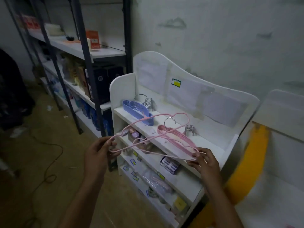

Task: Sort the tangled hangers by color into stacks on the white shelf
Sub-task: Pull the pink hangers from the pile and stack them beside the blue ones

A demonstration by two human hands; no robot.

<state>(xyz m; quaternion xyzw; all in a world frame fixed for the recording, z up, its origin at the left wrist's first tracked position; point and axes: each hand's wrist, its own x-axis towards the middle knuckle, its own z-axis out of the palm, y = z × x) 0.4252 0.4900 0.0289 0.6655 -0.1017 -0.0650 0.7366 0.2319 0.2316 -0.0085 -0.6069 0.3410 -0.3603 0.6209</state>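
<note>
A pink hanger (158, 116) hangs in the air in front of the white shelf (205, 134), spread between both hands. My left hand (98, 153) pinches its left end. My right hand (204, 162) pinches its right end near the shelf's front edge. Its metal hook (169, 120) points toward the shelf. On the top board lies a stack of blue hangers (138, 112) at the left, hooks at the back. A stack of pink hangers (174, 137) lies to its right, just under the held hanger.
A dark metal rack (85, 51) with boxes stands left of the white shelf. Lower boards of the white shelf hold small packs and labels. A yellow object (246, 162) and another white unit stand at the right. A cable (49, 162) lies on the floor.
</note>
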